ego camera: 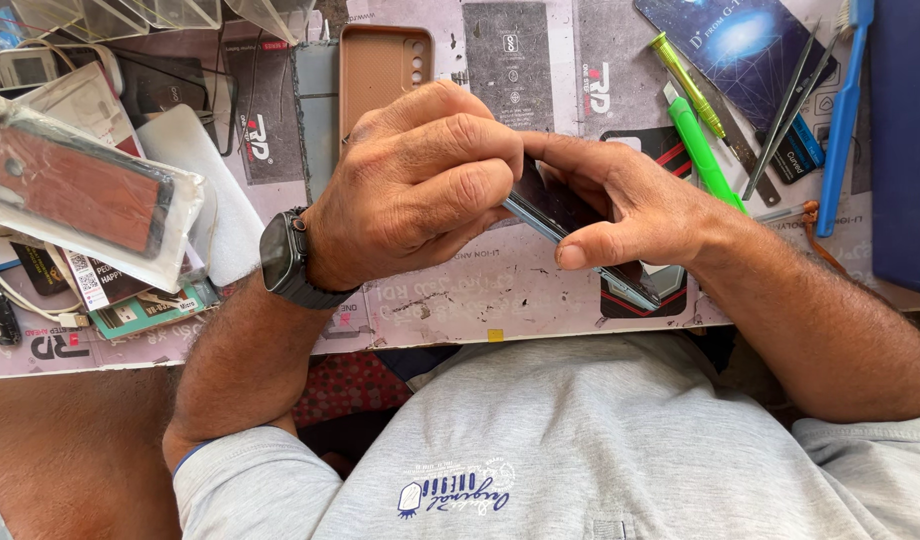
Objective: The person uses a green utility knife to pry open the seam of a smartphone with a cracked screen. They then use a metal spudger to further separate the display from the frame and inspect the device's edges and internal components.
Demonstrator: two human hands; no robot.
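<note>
Phone (570, 225) gripped edge-on between both hands above the surface (500, 290); left hand (420, 185) closed over its upper-left end, right hand (630, 205) pinching the lower-right; long axis diagonal; green screwdriver (702, 150) right of the phone.

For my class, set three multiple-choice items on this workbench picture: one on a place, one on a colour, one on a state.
1. Where does the empty tan phone case lie?
A. beyond the hands
B. on the lap
C. inside a bag

2. What colour is the pen-like tool right of the hands?
A. red
B. green
C. black

3. How is the phone held?
A. flat on the mat
B. by one hand
C. between both hands

Answers: 1 A, it lies on the mat past the knuckles. 2 B, bright green. 3 C, left hand and right hand both grip it.
</note>
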